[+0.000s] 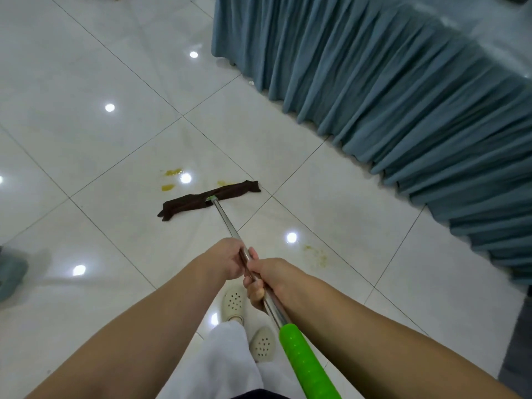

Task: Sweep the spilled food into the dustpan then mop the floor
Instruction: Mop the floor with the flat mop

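Near the stains (172,171), my left hand (227,259) and right hand (263,279) both grip the mop (209,199); no readable labels.

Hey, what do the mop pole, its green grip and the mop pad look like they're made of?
Mop pole: likely polished steel, silvery and reflective. Green grip: probably foam or rubber, matte and speckled. Mop pad: dark brown cloth, soft folds at its ends.

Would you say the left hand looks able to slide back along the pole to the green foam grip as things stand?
Probably not directly: the right hand grips the steel mop pole just behind the left hand, between it and the green foam grip. The left hand would have to let go and pass around it.
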`<state>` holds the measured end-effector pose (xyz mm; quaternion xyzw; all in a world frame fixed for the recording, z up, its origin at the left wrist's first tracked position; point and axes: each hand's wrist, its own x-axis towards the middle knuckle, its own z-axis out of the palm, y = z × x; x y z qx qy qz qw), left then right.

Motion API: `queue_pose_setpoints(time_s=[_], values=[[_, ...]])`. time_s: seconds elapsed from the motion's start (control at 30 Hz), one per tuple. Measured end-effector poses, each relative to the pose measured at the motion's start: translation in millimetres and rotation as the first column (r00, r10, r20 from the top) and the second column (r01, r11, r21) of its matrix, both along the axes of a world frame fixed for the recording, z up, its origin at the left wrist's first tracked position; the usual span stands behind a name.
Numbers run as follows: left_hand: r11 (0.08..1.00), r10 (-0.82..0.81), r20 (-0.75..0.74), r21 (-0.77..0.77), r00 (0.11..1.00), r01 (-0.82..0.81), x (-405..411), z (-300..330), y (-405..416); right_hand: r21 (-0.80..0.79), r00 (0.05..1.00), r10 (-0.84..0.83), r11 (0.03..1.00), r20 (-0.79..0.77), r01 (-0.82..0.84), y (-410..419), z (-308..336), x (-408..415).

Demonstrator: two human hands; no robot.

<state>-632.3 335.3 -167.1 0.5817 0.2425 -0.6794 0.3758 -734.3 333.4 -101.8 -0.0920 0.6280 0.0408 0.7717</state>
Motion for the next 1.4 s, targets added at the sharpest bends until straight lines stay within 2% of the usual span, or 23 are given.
queue_pose_setpoints(time_s=[0.23,0.47,0.63,0.8,0.97,1.3,1.4], values=[[0.999,0.01,-0.092,0.033,0.996,-0.007,55.9,-19.8,-57.0,-0.067,0.998,0.029,0.997,-0.049,-0.032,-60.6,-3.1,59.5],[1.0,-0.005,-0.055,0.008,0.998,0.005,84.8,-17.8,-93.1,-0.096,0.999,0.018,0.995,-0.036,-0.022,-94.1,-15.6,93.4],[1.0,0.022,-0.029,0.005,0.999,-0.022,72.0,-19.2,-102.2,-0.066,1.0,-0.009,0.998,-0.004,0.008,-103.3,-20.6,75.6],[1.0,0.019,0.022,0.014,1.0,-0.02,31.9,-23.8,-107.6,-0.033,0.998,-0.042,0.998,0.043,0.044,-108.5,-22.6,33.1],[0.999,-0.005,0.054,-0.038,0.999,0.007,-42.1,-18.4,-118.6,-0.027,0.999,-0.001,1.0,0.05,0.003,-128.9,-17.8,-39.2],[0.988,0.103,-0.013,-0.115,0.995,-0.103,-257.4,-3.1,-144.6,0.06,0.994,-0.038,0.998,0.099,0.032,-171.1,12.3,-258.3],[0.98,0.153,-0.1,-0.111,0.983,-0.164,-304.9,0.0,-144.9,0.127,0.992,-0.073,0.99,0.104,0.06,-173.5,21.9,-310.2]])
